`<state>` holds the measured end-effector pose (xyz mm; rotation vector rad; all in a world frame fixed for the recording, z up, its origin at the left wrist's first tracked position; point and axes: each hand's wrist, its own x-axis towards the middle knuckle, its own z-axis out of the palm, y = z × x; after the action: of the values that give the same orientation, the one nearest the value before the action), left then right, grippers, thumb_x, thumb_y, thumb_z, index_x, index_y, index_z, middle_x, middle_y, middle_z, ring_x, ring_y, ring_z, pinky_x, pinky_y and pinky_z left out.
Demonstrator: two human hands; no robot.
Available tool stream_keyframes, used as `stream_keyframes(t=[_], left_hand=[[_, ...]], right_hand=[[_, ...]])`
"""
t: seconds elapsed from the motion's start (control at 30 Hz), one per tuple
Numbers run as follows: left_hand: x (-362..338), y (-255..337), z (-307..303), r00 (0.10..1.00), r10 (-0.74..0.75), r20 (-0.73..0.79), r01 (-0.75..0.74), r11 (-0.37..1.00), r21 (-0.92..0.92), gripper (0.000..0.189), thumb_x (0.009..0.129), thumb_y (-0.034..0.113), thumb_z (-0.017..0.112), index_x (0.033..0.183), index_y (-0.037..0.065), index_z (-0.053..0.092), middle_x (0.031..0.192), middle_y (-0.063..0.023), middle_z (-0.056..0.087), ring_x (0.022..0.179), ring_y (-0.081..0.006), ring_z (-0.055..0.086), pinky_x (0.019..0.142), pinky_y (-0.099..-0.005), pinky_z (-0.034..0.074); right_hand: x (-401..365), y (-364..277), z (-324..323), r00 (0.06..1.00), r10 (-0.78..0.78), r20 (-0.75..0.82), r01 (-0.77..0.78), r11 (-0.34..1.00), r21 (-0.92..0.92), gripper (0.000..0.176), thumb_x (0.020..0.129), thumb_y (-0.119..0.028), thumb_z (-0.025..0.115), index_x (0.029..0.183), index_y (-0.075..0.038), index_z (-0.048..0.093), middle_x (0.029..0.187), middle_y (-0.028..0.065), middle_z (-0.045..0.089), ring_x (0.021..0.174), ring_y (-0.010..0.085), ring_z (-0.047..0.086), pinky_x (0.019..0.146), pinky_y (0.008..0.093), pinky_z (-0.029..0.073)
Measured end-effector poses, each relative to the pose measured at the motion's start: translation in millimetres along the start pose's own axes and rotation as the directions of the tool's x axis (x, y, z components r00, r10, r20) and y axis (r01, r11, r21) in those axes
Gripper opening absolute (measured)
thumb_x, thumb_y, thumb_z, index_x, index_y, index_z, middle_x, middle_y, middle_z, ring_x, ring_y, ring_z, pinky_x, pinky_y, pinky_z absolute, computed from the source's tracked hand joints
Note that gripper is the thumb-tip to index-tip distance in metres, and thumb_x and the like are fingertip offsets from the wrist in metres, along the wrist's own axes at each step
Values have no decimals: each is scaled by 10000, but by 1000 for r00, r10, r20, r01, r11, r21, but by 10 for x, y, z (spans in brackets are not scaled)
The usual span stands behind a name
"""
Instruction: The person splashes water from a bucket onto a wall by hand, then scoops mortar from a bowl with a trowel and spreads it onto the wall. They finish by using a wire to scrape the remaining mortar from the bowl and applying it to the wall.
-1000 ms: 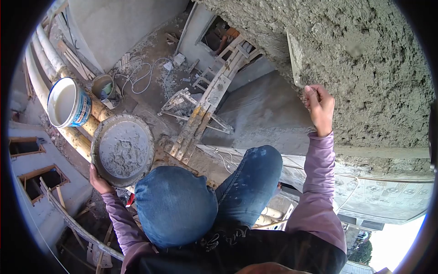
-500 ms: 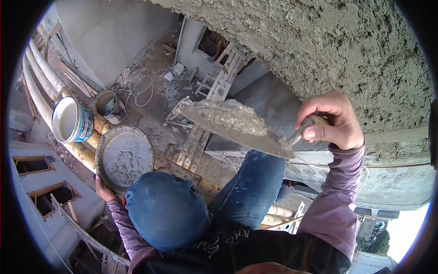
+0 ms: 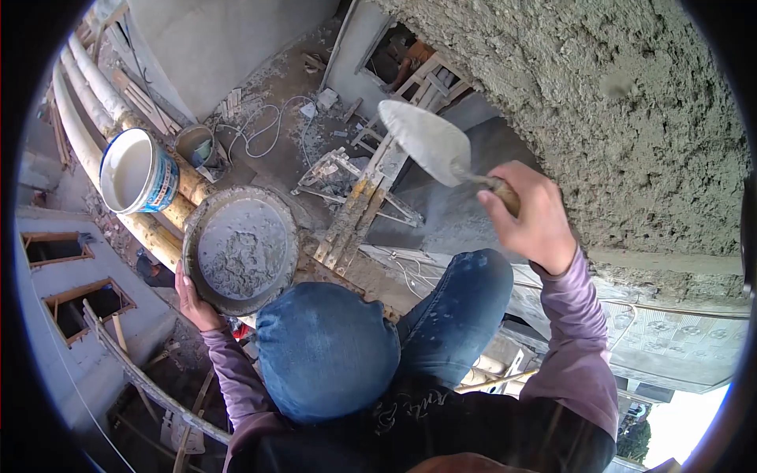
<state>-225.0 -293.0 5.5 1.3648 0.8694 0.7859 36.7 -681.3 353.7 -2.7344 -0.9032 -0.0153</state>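
The right hand [image 3: 530,217] is closed in a fist round the wooden handle of a trowel [image 3: 426,142]. The wrist is cocked so the blade points up and away from the body with its flat face toward the camera. Only a thin grey smear shows on it. This hold puts the blade just beside the rough wet plaster wall [image 3: 631,118], which curves over the right of the view, and it looks suited to working that surface at arm's length. The left hand [image 3: 193,299] grips the lower rim of a round mortar pan [image 3: 240,248], with the fingers curled under the edge and the thumb side against it. The pan is held nearly level, likely so that the lump of grey mortar [image 3: 236,264] stays in the middle of it. It is beside the bent knee in blue jeans [image 3: 327,351], within easy reach of the trowel. Past the pan, a white bucket [image 3: 138,173] rests against the bamboo scaffold poles [image 3: 98,98], apparently wedged there so it stays close at this height. Far below lie wooden planks [image 3: 359,205], loose cable and rubble on the ground.
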Motion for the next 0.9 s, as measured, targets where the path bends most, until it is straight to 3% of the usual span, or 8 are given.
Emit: stream_keyframes(t=[0.1,0.13,0.17,0.37,0.57,0.67,0.87,0.9], left_hand=[[-85,260,181,1000,17,-14,-17,999,-52,438,1055,234,480,1378,-55,547,1387,-135,547,1254,-227,539,1105,-354,390],[-57,201,127,997,73,-19,-71,992,106,415,1048,211,485,1331,-77,580,1384,-136,551,1277,-226,521,1113,-348,375],[-92,305,193,996,56,-64,-51,996,74,390,1042,191,493,1296,-82,608,1396,-138,548,1298,-227,504,1122,-336,353],[-142,250,333,992,120,-49,-118,992,45,357,1019,135,538,1305,-66,608,1438,-150,522,1367,-248,437,1162,-364,301],[-180,349,434,990,141,-28,-139,989,51,357,1025,142,536,1306,-64,611,1434,-146,523,1362,-251,436,1163,-369,295],[-157,352,389,992,119,-50,-116,992,50,312,1012,105,549,1266,-50,642,1417,-149,528,1378,-273,415,1157,-384,287],[-146,207,214,990,73,-124,-73,997,-2,333,1025,126,526,1275,-68,628,1406,-158,534,1321,-258,479,1139,-354,325],[-125,210,142,992,57,-116,-43,992,118,342,1031,145,517,1266,-77,629,1396,-158,545,1303,-253,499,1137,-343,333]], right_hand=[[368,-239,995,941,-221,257,241,969,-47,190,811,-139,682,914,1,605,836,183,607,748,397,639,680,467,518],[506,-380,1300,904,-288,316,312,950,-28,191,808,-150,672,887,5,595,856,189,601,774,389,652,693,469,531],[599,-587,1633,856,-362,368,385,923,11,196,805,-162,662,861,10,585,876,195,595,800,382,666,706,472,545],[701,-988,2946,705,-612,359,638,768,57,186,852,-159,643,902,20,646,883,192,626,797,355,676,752,451,560],[203,-1130,2756,688,-435,581,173,876,451,235,911,-188,624,974,39,631,935,231,647,861,427,654,769,489,528],[60,-1002,2673,792,-423,440,172,846,504,241,923,-184,614,1017,38,607,935,227,645,864,437,643,757,496,512],[-25,-847,2700,863,-369,344,145,834,532,214,934,-174,605,1004,27,589,925,213,642,843,429,636,735,495,500],[-7,-829,2591,862,-340,376,110,849,517,227,929,-187,615,1008,24,587,920,214,640,834,426,634,728,488,500]])
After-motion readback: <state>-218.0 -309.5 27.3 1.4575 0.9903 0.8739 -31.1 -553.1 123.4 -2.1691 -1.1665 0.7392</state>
